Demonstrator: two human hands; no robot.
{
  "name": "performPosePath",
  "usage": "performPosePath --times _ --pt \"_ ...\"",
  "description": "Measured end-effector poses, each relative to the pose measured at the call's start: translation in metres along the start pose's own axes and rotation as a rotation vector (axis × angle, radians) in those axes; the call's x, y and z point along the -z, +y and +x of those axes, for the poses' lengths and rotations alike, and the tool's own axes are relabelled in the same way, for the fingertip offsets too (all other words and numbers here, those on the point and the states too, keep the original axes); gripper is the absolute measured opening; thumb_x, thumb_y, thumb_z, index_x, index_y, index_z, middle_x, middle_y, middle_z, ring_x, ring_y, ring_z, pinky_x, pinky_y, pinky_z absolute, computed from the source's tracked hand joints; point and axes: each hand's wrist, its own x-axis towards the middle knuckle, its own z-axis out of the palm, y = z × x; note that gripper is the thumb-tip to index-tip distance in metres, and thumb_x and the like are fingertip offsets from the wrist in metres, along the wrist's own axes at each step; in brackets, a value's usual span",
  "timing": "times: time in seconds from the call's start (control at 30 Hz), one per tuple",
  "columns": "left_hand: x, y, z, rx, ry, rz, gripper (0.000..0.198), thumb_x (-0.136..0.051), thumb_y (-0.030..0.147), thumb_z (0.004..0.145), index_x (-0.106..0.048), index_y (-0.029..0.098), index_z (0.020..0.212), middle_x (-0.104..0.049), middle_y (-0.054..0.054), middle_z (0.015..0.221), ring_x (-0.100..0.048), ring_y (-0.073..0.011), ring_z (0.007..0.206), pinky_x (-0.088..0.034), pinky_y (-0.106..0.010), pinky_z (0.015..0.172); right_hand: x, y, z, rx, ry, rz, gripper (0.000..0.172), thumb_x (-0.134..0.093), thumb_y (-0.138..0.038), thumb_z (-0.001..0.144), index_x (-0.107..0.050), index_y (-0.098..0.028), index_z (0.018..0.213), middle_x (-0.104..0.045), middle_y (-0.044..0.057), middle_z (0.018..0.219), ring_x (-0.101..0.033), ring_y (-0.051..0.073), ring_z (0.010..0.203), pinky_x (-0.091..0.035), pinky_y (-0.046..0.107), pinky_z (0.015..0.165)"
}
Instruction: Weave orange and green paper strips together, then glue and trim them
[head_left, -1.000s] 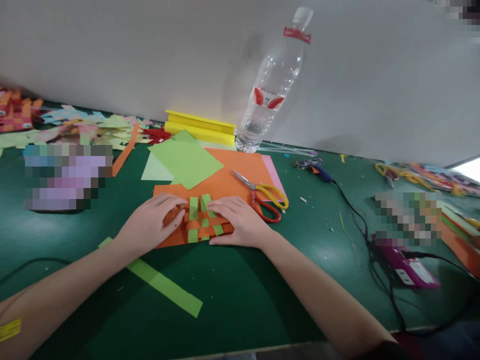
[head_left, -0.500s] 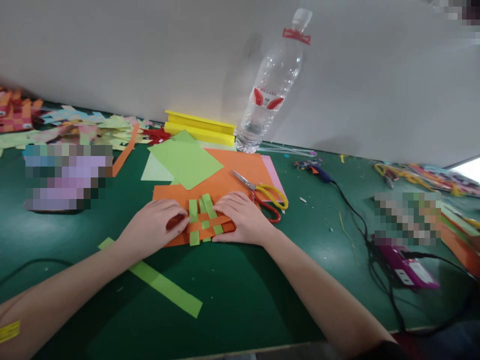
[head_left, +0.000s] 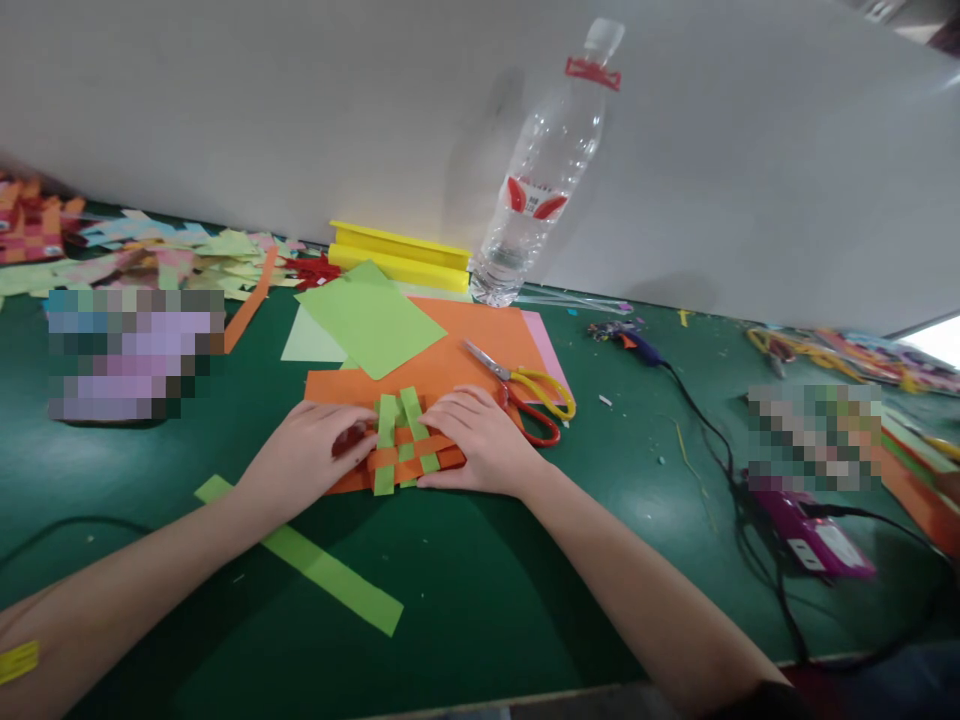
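A small weave of green and orange paper strips (head_left: 406, 447) lies on an orange sheet (head_left: 450, 360) near the middle of the green table. My left hand (head_left: 304, 455) rests on the weave's left side, fingers curled and pressing on the orange strips. From the right, my right hand (head_left: 480, 440) lies on the weave, fingers pressed down together on the strips. A loose green strip (head_left: 300, 560) lies under my left forearm.
Scissors (head_left: 529, 392) with yellow and red handles lie right of my right hand. A clear water bottle (head_left: 544, 165) stands at the wall, beside a yellow holder (head_left: 397, 255). Green sheets (head_left: 367, 320), paper scraps at far left, a black cable (head_left: 720, 440) and a purple device (head_left: 814, 540) sit around.
Both hands have shifted slightly on the weave, nudging the strips closer together. The rest of the table is unchanged.
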Motion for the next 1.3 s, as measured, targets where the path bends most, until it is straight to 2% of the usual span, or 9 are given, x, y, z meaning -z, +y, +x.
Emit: performPosePath --times 0.4,0.97,1.17,1.3 --pt "0.0022 -0.001 0.0007 0.067 0.035 -0.007 0.021 -0.041 0.034 0.09 -0.055 0.022 0.102 -0.07 -0.006 0.098 -0.064 -0.0248 0.086 -0.045 -0.042 0.078 -0.0015 -0.0009 0.0004 -0.016 -0.021 -0.003 0.061 -0.051 -0.066 0.077 -0.057 -0.015 0.111 -0.064 0.01 0.106 -0.055 0.023 0.103 -0.034 0.043 0.101" --pt "-0.0057 -0.0033 0.0005 0.058 0.004 -0.094 0.02 -0.046 0.035 0.089 -0.057 0.022 0.1 -0.069 -0.003 0.085 -0.064 -0.0214 0.077 -0.046 -0.04 0.081 -0.0027 -0.0038 0.0024 -0.017 -0.029 0.0 0.06 -0.053 -0.064 0.078 -0.056 -0.015 0.112 -0.064 0.01 0.105 -0.055 0.022 0.102 -0.035 0.043 0.1" --pt "-0.0039 -0.0037 0.0013 0.07 -0.005 -0.091 0.02 -0.044 0.037 0.09 -0.055 0.023 0.099 -0.068 -0.005 0.096 -0.062 -0.0232 0.088 -0.045 -0.042 0.082 -0.0009 -0.0049 0.0027 -0.023 -0.019 -0.011 0.061 -0.05 -0.065 0.078 -0.057 -0.015 0.111 -0.064 0.01 0.105 -0.055 0.024 0.1 -0.034 0.044 0.101" --pt "-0.0014 -0.0042 0.002 0.093 0.013 -0.049 0.029 -0.04 0.041 0.092 -0.053 0.019 0.105 -0.063 -0.009 0.107 -0.056 -0.0267 0.101 -0.043 -0.045 0.086 0.0011 -0.0065 0.0037 -0.022 0.005 -0.02 0.065 -0.05 -0.068 0.076 -0.058 -0.014 0.111 -0.063 0.011 0.104 -0.054 0.024 0.1 -0.034 0.044 0.101"
